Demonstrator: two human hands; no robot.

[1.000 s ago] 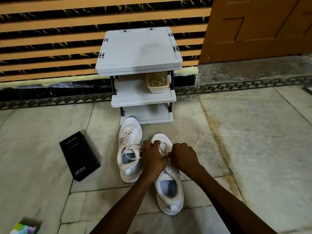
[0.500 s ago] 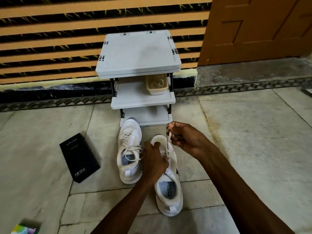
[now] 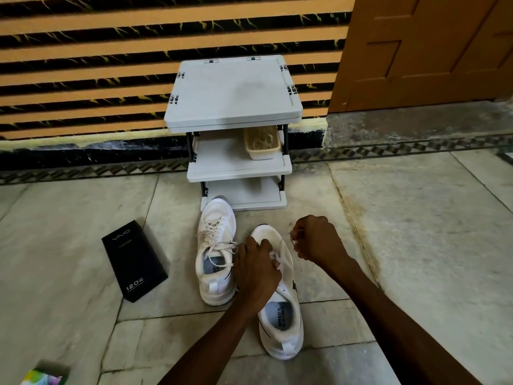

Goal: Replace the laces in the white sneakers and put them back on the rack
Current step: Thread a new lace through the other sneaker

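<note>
Two white sneakers on the stone floor (image 3: 416, 245) in front of the rack (image 3: 233, 93), toes towards it, neither on a shelf.

Far sneaker (image 3: 216, 218): toe just at the rack's bottom shelf; laced, loose ends trailing over its opening.

Near sneaker (image 3: 280, 315): beside the far one on its right and closer to the camera, heel nearest, printed insole showing.

Left hand (image 3: 256, 269): on the near sneaker's middle, over the eyelet area, fingers curled and gripping the upper – covers most of the lacing there.

Right hand (image 3: 316, 240): raised just right of the near sneaker's toe, not touching the shoe, fingers curled into a tight pinch on a white lace (image 3: 294, 237). Bits of lace show between the fingertips; a thin, blurred line runs from there back to the shoe under the left hand.

Rack: grey, three shelves, against the striped wall. Small beige basket (image 3: 262, 154) on the right of the middle shelf – contents pale, too indistinct to name.

Black box (image 3: 134, 262): flat on the floor, well left of the sneakers, marked "vivo" and "120W".

Colourful carton (image 3: 45, 377): bottom-left corner, partly cut off by the edge
</note>
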